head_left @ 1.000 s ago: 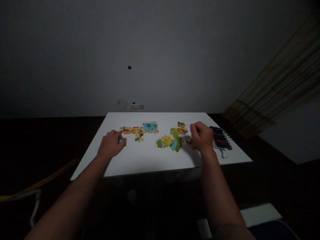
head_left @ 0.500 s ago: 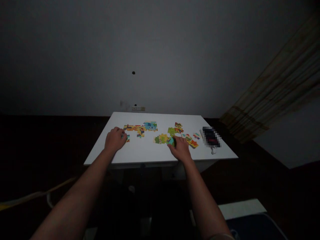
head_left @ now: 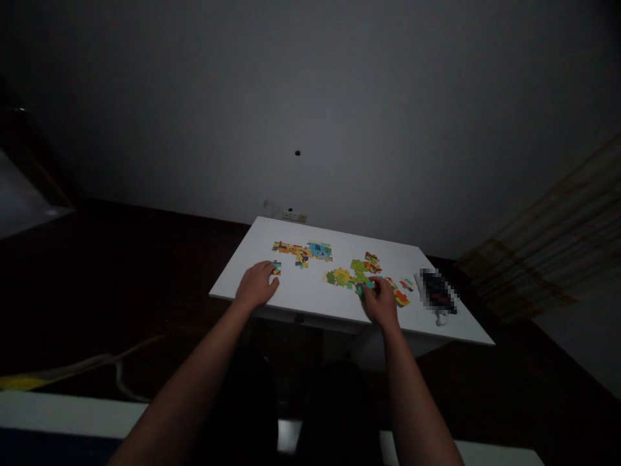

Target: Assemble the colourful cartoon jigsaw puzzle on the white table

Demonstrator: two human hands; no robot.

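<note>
Jigsaw puzzle pieces lie on a white table [head_left: 310,291]. My left hand [head_left: 257,283] rests at the table's left side, thumb and forefinger apart, its fingertips at a small teal and orange puzzle piece [head_left: 276,267]. My right hand [head_left: 381,303] is closed on a teal-green puzzle piece [head_left: 361,287], its fingers partly covering it. That piece is close against a joined yellow-green puzzle section [head_left: 341,277]. Farther back on the left is another joined section [head_left: 291,249] in yellow and orange, with a blue elephant-like part [head_left: 320,251] at its right end.
Right of my right hand lie loose orange and red pieces [head_left: 402,298], and others [head_left: 372,262] behind it. A dark blurred-out object [head_left: 437,291] sits at the right, a small white item [head_left: 441,319] beside it. Behind are a grey wall [head_left: 339,116] and a curtain [head_left: 543,246].
The camera view has turned, so the table appears farther right and tilted. My left hand has drawn back slightly, showing more of its piece. My right hand's fingers have closed around the teal-green piece.
</note>
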